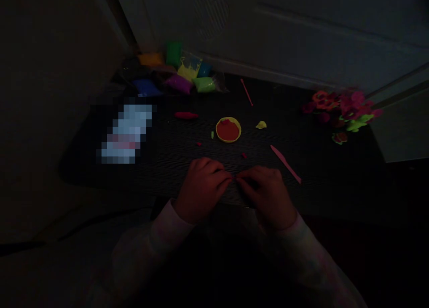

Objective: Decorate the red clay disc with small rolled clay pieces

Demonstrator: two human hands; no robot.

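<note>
My left hand (pixel 205 189) and my right hand (pixel 268 194) meet fingertip to fingertip above the near part of the dark table. Both pinch a tiny piece of red clay (pixel 233 178), mostly hidden by the fingers. Just beyond them lie two red clay bits (pixel 244 155) and a small green clay piece (pixel 212 135). Farther back sits a round clay piece with a yellow rim and an orange-red middle (pixel 228 131); a redder bit rests on its upper part. A yellow clay lump (pixel 261 125) is to its right. The pink plastic knife (pixel 286 164) lies beside my right hand.
Bags of coloured clay (pixel 179 83) are heaped at the back left. A blurred-out bright screen (pixel 127 133) lies at left, near a red tapered object (pixel 186 116). A thin pink stick tool (pixel 247 92) lies at the back. Colourful flower shapes (pixel 348 107) stand at right.
</note>
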